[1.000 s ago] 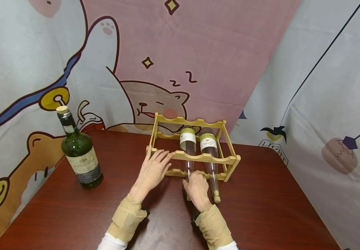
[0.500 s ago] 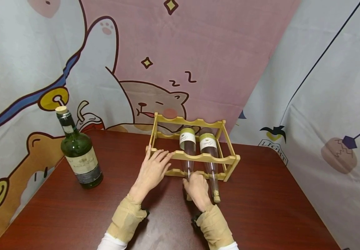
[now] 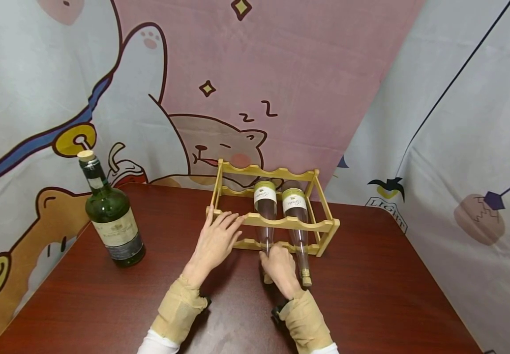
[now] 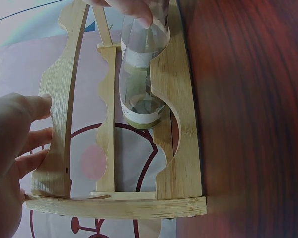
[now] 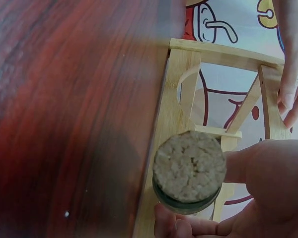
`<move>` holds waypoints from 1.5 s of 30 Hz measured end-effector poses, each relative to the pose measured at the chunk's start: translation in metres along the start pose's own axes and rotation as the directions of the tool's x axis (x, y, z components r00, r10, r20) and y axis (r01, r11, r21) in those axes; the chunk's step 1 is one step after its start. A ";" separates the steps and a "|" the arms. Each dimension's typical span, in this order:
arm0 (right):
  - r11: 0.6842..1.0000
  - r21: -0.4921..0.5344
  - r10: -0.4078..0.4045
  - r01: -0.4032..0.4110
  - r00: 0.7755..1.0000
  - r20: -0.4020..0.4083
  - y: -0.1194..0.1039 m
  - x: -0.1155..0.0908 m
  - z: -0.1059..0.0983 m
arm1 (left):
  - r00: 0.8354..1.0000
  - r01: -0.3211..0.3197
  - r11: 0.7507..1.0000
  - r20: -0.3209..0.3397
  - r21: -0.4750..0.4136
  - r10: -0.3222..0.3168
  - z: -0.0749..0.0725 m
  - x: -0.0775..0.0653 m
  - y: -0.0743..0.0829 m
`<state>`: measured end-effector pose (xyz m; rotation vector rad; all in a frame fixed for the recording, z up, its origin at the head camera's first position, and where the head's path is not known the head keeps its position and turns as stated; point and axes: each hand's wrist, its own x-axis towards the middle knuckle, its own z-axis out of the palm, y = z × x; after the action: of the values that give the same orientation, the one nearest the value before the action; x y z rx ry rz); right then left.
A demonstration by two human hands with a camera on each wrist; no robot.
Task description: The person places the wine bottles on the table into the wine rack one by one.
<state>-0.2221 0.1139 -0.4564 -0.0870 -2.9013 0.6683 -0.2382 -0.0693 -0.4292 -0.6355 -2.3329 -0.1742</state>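
Right hand low, just right of centre in the head view, fingers curled round the neck of the left bottle, which lies in the rack, base towards the cloth, cork towards the bottom of the frame! Left hand near centre, fingers fairly straight and slightly apart, resting on the rack's front rail! The right bottle lies just beside its neighbour, and over at left the green bottle stands corked on the table
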 end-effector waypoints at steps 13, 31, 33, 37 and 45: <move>0.999 0.009 0.039 -0.039 0.998 0.042 0.001 0.000 -0.001 | 1.000 0.002 1.000 -0.010 -0.008 -0.002 0.001 0.000 0.000; 0.998 -0.038 0.060 -0.055 0.986 0.156 0.001 0.004 -0.009 | 1.000 0.002 1.000 0.006 -0.011 -0.002 0.001 0.000 0.000; 0.998 -0.047 0.057 -0.050 0.984 0.169 0.002 0.005 -0.010 | 1.000 0.003 1.000 0.009 -0.012 -0.003 0.002 0.000 0.000; 0.997 -0.078 0.025 -0.012 0.986 0.165 0.003 0.005 -0.012 | 1.000 0.003 1.000 0.008 -0.012 -0.003 0.001 0.000 0.000; 0.981 -0.110 -0.162 0.162 0.987 0.013 0.010 0.009 -0.032 | 1.000 0.001 1.000 0.004 -0.007 -0.001 0.001 0.000 0.000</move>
<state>-0.2256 0.1376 -0.4311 0.1364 -2.9072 0.4812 -0.2384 -0.0696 -0.4299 -0.6390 -2.3375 -0.1821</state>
